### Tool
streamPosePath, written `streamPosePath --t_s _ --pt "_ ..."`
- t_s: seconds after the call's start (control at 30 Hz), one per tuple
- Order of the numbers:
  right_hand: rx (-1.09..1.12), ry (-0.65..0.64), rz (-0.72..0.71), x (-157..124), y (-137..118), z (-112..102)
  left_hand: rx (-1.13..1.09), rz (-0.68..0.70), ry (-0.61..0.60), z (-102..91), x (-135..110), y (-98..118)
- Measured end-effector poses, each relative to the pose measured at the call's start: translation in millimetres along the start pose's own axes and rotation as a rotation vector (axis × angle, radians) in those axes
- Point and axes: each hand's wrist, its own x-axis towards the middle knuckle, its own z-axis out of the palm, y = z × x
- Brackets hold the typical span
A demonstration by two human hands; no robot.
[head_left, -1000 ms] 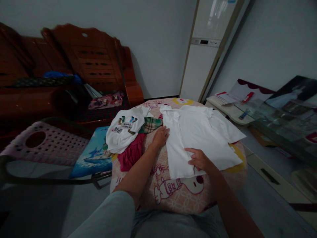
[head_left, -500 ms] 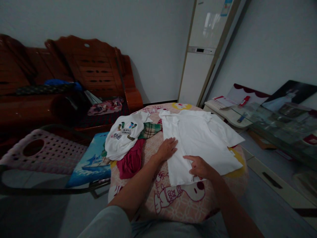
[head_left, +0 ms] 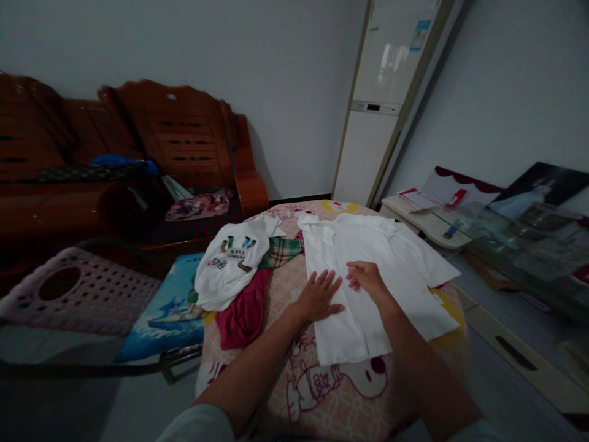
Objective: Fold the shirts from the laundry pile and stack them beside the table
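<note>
A white shirt [head_left: 396,270] is spread on the round table, its left side folded inward in a long strip. My left hand [head_left: 319,297] lies flat on that strip near the shirt's left edge, fingers spread. Just to the right, my right hand [head_left: 367,279] is over the shirt by the fold line, index finger stretched out to the left and the other fingers loosely bent. Nothing shows between its fingers; whether it touches the cloth is hard to tell. Left of my hands lie a bunched white printed garment [head_left: 232,264], a dark red garment [head_left: 243,313] and green plaid cloth [head_left: 281,250].
A pink patterned tablecloth [head_left: 280,285] covers the table. At left stand a woven pink chair [head_left: 101,294] with a blue cushion [head_left: 163,310] and a wooden sofa [head_left: 184,141]. A tall white cabinet unit [head_left: 368,147] stands behind; a glass-topped stand [head_left: 519,239] is at right.
My right hand has moved up along the fold line, away from the shirt's near edge. The left hand has shifted slightly right onto the shirt, fingers spread wider. The camera view has tilted a little upward.
</note>
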Motion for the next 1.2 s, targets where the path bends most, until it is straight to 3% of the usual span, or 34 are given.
streamPosePath --t_s 0.17,0.33,0.5,0.63,0.73,0.83,1.0,1.1,1.2 --pt "0.231 0.058 0.027 63 -14 32 -0.008 0.005 0.003 0.8 -3 -2" --pt "0.289 0.069 0.081 108 -20 52 -0.021 0.010 -0.011 -1.5 -6 -2" --pt "0.285 0.109 0.046 130 -17 59 -0.050 0.022 0.004 2.0 -5 -3" --pt "0.221 0.123 0.002 129 -10 56 -0.035 0.049 0.011 6.8 -4 -5" --pt "0.160 0.120 -0.042 115 -4 41 -0.005 0.047 0.019 9.3 -3 -6" --pt "0.001 0.173 -0.189 92 7 12 0.012 0.047 0.024 9.9 -3 -6" --pt "-0.337 0.465 -0.495 41 37 -52 -0.026 -0.009 0.076 2.8 2 -2" --pt "-0.488 0.648 -0.556 14 54 -85 -0.018 -0.042 0.129 0.0 7 2" --pt "-0.650 0.773 -0.536 -3 66 -110 -0.006 0.012 0.073 3.3 10 4"
